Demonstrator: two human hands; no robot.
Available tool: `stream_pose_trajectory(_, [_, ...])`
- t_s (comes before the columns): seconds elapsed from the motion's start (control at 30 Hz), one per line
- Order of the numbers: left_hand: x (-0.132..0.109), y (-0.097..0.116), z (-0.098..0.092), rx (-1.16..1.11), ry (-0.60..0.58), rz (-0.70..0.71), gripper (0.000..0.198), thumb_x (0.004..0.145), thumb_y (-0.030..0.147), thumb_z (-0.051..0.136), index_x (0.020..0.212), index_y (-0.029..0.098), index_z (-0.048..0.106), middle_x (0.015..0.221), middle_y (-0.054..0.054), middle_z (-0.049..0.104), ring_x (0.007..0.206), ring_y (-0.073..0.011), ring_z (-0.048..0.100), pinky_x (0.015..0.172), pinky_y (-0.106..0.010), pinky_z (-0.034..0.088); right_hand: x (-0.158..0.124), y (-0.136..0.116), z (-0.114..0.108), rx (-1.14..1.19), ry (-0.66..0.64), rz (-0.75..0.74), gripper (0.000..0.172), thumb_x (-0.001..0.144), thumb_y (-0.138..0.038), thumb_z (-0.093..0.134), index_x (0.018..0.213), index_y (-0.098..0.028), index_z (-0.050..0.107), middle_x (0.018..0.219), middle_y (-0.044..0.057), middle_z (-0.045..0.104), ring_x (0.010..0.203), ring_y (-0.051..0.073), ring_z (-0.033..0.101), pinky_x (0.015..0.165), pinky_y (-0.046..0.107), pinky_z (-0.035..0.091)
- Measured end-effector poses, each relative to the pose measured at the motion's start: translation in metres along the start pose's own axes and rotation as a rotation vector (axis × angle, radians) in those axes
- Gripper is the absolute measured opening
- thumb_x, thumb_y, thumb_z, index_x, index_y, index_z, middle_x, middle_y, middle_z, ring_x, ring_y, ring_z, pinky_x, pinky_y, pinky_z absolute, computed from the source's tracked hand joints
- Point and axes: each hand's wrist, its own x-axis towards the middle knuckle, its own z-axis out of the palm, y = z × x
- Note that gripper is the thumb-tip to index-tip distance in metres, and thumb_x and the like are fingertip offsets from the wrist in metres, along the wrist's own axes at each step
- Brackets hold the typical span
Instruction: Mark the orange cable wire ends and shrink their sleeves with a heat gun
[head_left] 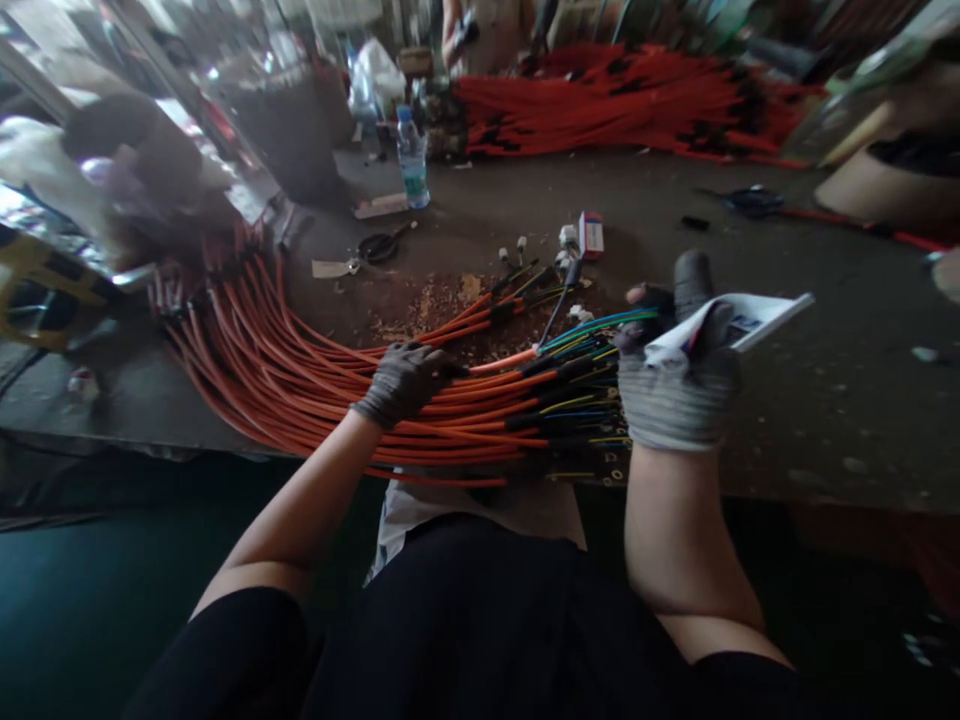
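Note:
My left hand (405, 382), in a grey knit glove, lies closed over a wide bundle of orange cables (300, 395) that fans across the bench. The cable ends split into thin coloured wires (581, 372) with black connectors. My right hand (679, 370), also gloved, pinches a folded white printed paper (742, 325) between thumb and fingers. It sits just right of the wire ends, and the paper hides part of the glove.
A dark workbench (825, 420) carries wood scraps (442, 310), a small red-and-white box (591, 235), pliers (379, 247), and a water bottle (411, 160). A large red cable pile (630, 100) lies behind. A person (97, 160) works at left.

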Motion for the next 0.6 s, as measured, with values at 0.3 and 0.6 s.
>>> stream_pose_trajectory(0.3, [0.054,0.069,0.048,-0.224,-0.021,0.141,0.051,0.085,0.043,0.071,0.127,0.016,0.063,0.125,-0.012,0.067,0.114,-0.0238,0.063,0.099,-0.034,0.051,-0.009,0.0,-0.064,0.114,0.199,0.101,0.026,0.084,-0.052,0.064,0.098,-0.034,0.075,0.115,0.0,0.073,0.103,0.013,0.069,0.084,0.027,0.062])
stream_pose_trajectory(0.6, [0.142,0.029,0.036,0.052,-0.206,-0.147,0.04,0.1,0.025,0.037,0.128,0.006,0.059,0.114,-0.021,0.067,0.105,-0.0285,0.068,0.09,-0.037,0.053,-0.014,0.033,0.003,0.079,0.122,0.331,0.028,0.076,-0.046,0.069,0.098,-0.028,0.073,0.109,0.001,0.075,0.101,0.017,0.072,0.091,0.035,0.061])
